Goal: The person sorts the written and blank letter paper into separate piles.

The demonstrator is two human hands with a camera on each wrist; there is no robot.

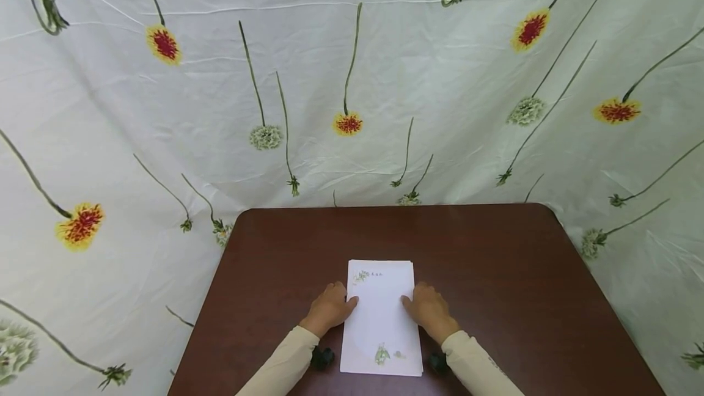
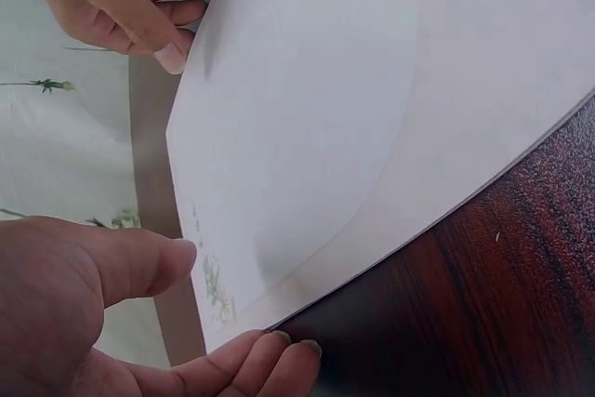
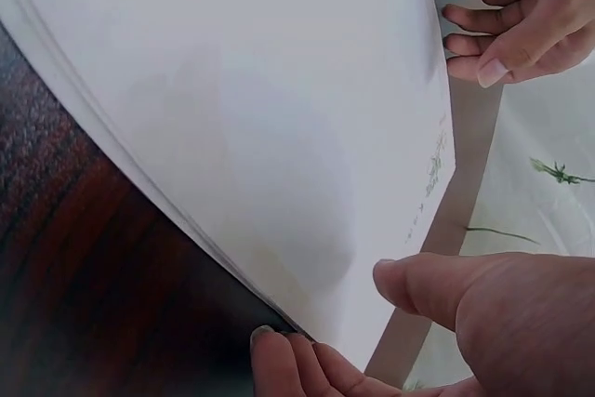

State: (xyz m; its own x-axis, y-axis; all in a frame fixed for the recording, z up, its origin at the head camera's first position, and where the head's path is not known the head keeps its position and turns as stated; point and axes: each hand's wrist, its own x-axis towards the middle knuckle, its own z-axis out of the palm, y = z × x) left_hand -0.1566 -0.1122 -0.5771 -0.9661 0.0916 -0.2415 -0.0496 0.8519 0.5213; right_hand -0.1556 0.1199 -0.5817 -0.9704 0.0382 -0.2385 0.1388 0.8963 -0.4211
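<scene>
A thin stack of white paper [image 1: 379, 322] with small printed green plants lies upright before me on the table, its layered edge showing in the right wrist view. My left hand [image 1: 331, 307] is at its left edge and my right hand [image 1: 429, 309] at its right edge. In the head view both thumbs reach over the top sheet. The left thumb [image 2: 153, 267] stands apart from the left fingers [image 2: 270, 360], which touch the paper's side. Likewise, the right fingers [image 3: 297, 364] lie along the other edge, with a gap up to the right thumb [image 3: 418, 287].
The dark brown table [image 1: 484, 261] has rounded far corners. Behind and beside it hangs a pale cloth [image 1: 308, 47] printed with flowers and stems. Small dark devices [image 1: 322, 358] sit under both wrists.
</scene>
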